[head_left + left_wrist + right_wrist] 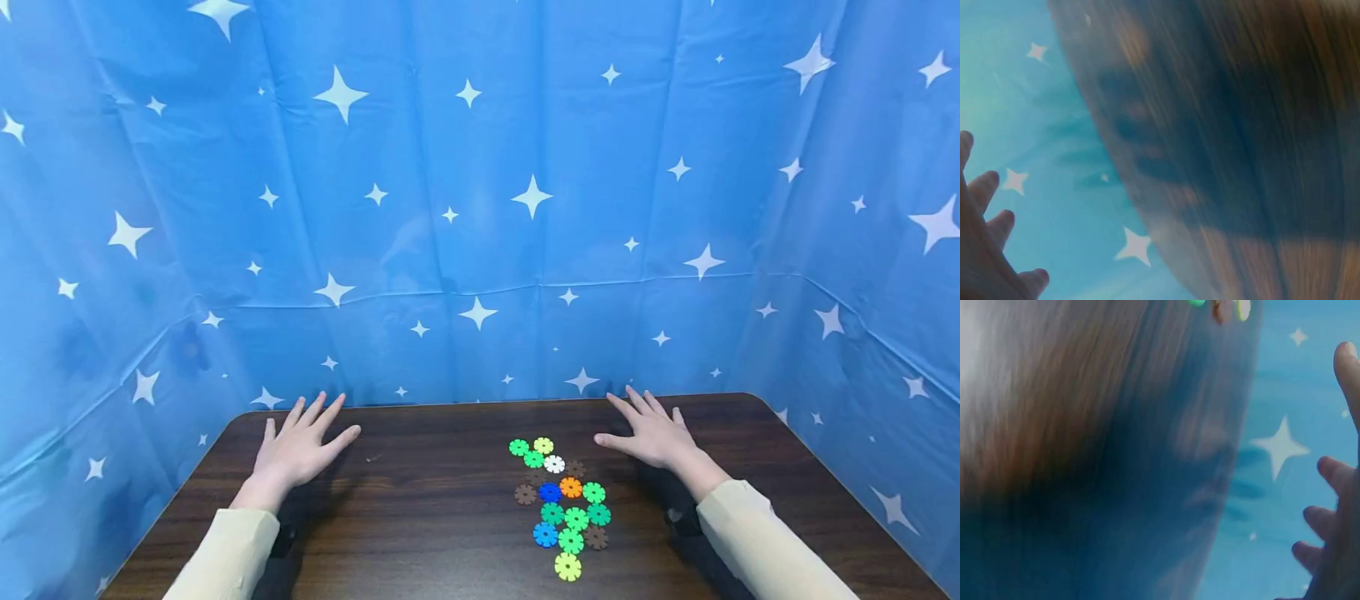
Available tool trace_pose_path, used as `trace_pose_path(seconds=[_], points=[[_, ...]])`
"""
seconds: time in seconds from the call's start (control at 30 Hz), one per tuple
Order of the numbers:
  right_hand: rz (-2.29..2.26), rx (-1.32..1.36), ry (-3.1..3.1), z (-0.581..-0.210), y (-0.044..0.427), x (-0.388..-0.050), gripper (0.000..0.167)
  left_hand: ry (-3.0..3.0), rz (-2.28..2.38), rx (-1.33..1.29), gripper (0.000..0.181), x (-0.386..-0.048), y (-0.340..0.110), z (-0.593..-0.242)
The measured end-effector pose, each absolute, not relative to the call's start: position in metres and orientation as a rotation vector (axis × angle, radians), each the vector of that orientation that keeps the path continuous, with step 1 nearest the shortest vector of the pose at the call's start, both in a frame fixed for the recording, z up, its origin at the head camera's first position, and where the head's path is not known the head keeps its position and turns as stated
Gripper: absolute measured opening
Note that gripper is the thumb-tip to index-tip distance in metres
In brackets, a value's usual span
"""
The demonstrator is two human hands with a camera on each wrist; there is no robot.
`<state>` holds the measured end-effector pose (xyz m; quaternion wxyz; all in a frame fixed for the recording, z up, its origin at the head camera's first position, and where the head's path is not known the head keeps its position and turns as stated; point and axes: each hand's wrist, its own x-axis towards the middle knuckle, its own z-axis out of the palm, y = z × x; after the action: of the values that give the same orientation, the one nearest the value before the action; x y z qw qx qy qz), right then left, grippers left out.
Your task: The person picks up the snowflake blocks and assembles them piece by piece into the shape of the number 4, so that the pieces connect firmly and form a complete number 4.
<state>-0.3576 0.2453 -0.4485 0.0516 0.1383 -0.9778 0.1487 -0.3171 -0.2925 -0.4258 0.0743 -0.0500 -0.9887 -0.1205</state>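
Several notched plastic discs lie flat in a loose cluster right of the table's middle. An orange disc (571,487) touches or nearly touches a dark blue disc (550,493). A white disc (554,464) is near the far end, and a yellow-green disc (567,567) is nearest the front. Brown discs such as one at the left side (525,494) blend into the wood. My left hand (294,450), fingers spread, holds nothing above the table's left side. On the right, my right hand (656,433) is likewise spread and bare, beyond the cluster's right edge.
The dark wooden table (420,500) has rounded far corners. A blue curtain (420,250) with white stars surrounds it at the back and both sides. A dark band (283,540) sits at the left wrist, another (682,522) at the right.
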Motion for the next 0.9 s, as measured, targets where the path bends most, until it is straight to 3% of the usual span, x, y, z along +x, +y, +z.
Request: trace_pose_path(seconds=[0.43,0.7,0.9], points=[[0.877,0.749,-2.839,-0.456,0.2,-0.317,0.071,-2.891,-0.654,-0.502,0.067,-0.296,-0.215,-0.438],[1.134,0.992,-2.912,-0.454,0.175,-0.298,0.06,-2.876,-1.108,-0.8,0.048,-0.288,-0.163,-0.441],[1.197,1.069,-2.94,-0.461,0.162,-0.292,0.056,-2.888,-1.328,-0.826,0.037,-0.292,-0.124,-0.447]])
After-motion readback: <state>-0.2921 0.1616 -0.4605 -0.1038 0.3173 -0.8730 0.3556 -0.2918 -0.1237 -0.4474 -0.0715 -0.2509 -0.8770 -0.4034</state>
